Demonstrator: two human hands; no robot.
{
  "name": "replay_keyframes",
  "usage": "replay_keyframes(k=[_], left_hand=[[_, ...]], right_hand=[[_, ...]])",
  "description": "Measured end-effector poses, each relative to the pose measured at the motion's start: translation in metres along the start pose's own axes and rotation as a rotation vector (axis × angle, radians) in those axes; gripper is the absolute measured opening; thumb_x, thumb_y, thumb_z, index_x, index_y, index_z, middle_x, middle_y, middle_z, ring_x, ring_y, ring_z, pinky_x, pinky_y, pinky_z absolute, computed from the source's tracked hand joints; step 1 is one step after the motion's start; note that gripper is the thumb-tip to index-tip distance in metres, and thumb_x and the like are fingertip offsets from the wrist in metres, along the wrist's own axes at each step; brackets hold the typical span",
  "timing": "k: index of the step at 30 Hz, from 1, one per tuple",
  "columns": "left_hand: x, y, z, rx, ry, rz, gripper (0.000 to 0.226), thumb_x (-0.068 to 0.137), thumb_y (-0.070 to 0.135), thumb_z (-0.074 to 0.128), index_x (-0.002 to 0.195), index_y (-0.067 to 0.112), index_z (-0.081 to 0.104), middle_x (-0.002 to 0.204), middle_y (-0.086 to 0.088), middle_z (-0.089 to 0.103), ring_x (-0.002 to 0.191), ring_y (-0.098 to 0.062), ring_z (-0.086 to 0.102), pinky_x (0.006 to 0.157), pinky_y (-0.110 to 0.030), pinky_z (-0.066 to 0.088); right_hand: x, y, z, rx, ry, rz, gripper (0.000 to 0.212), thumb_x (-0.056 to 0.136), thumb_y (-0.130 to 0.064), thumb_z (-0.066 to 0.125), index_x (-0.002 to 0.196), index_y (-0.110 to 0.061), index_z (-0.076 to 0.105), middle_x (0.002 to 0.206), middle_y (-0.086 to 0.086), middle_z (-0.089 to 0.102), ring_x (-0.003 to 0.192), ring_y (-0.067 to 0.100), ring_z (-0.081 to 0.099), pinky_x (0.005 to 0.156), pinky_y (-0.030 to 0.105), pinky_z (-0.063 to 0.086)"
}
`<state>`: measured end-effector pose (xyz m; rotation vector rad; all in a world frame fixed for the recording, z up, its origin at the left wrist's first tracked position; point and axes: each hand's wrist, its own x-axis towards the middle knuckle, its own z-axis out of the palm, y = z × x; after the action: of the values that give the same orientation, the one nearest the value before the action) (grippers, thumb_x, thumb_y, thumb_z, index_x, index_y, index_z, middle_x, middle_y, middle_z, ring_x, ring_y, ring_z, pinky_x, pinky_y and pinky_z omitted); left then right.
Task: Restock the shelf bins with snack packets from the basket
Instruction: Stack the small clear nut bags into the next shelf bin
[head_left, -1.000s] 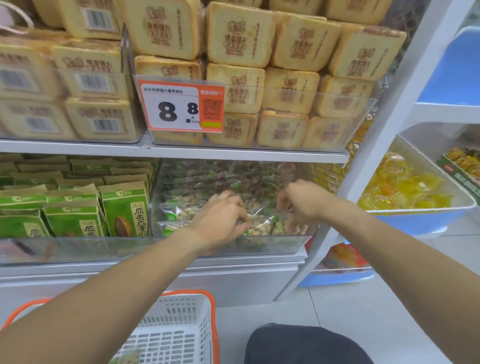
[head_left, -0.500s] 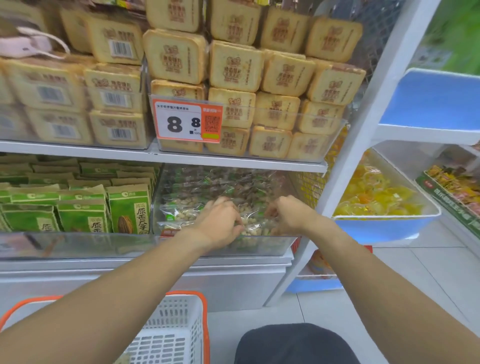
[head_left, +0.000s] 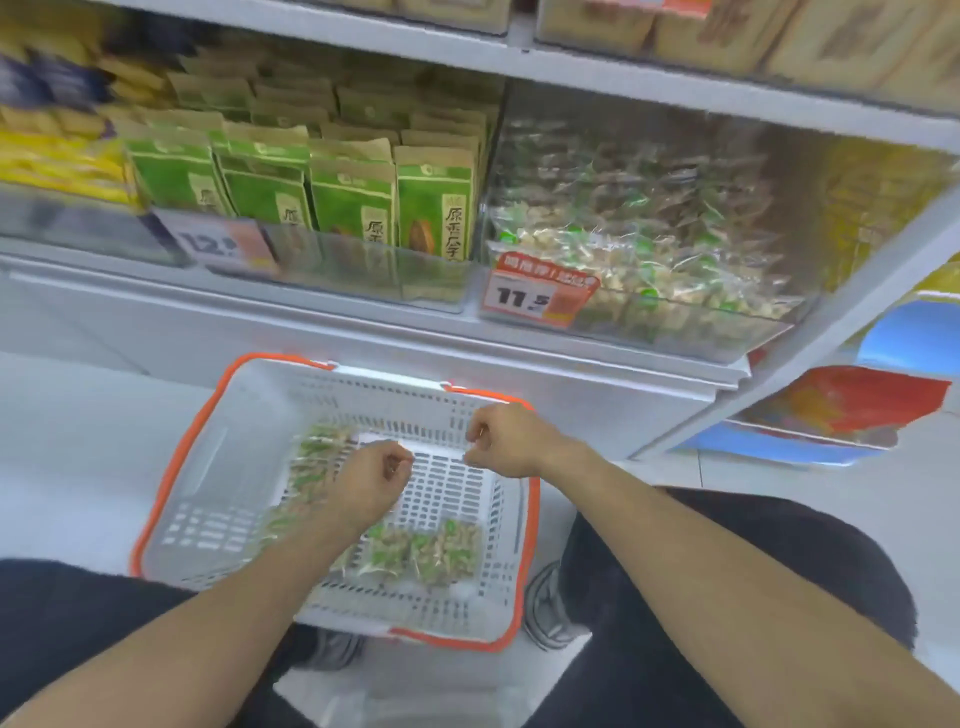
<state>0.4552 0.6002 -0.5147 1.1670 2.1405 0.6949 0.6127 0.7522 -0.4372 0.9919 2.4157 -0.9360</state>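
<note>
Snack packets (head_left: 423, 553) remain in basket (head_left: 176, 467); both hands, at shelf bin (head_left: 649, 291) a second ago, now hover over basket. Left hand (head_left: 371, 480), right hand (head_left: 511, 441) loosely curled, apparently empty; next pick-up likely.

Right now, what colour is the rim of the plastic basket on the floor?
Orange, on the white slotted plastic basket; the head view shows it best.

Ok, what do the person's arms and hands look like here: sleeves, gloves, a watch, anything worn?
Both arms are bare from the frame edge to the wrist: no sleeves show. The left hand and right hand wear no gloves, and no watch, ring or band is visible. Dark trousers cover the knees below the arms.
</note>
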Motion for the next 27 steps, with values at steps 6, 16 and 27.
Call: replay_keyframes(k=[6, 16, 27], left_hand=[[-0.026, -0.078, 0.029, 0.094, -0.374, -0.392, 0.026, 0.098, 0.032, 0.054, 0.109, 0.010, 0.062, 0.084, -0.007, 0.063, 0.075, -0.021, 0.059, 0.075, -0.032, 0.049], [-0.021, -0.126, 0.089, 0.080, -0.475, -0.628, 0.063, 0.094, 0.037, 0.060, 0.144, 0.009, 0.034, 0.147, -0.016, 0.042, 0.110, -0.032, 0.060, 0.080, -0.038, 0.053], [-0.006, -0.154, 0.111, -0.091, -0.376, -0.909, 0.075, 0.092, 0.022, 0.063, 0.153, 0.010, 0.022, 0.070, 0.001, 0.055, 0.059, -0.012, 0.054, 0.044, -0.022, 0.039]], right_hand=[[0.051, -0.004, 0.130, 0.049, -0.280, 0.214, 0.046, 0.099, -0.027, 0.059, 0.133, 0.004, 0.055, 0.137, 0.026, 0.053, 0.122, 0.039, 0.055, 0.100, 0.051, 0.048], [0.093, 0.049, 0.205, 0.156, -0.265, 0.354, 0.076, 0.077, -0.025, 0.073, 0.146, -0.024, 0.040, 0.143, 0.002, 0.043, 0.103, 0.014, 0.046, 0.097, 0.034, 0.041], [0.116, 0.059, 0.227, -0.181, -0.423, 0.238, 0.049, 0.083, -0.037, 0.078, 0.125, -0.017, 0.062, 0.133, 0.009, 0.054, 0.120, 0.026, 0.053, 0.102, 0.042, 0.048]])
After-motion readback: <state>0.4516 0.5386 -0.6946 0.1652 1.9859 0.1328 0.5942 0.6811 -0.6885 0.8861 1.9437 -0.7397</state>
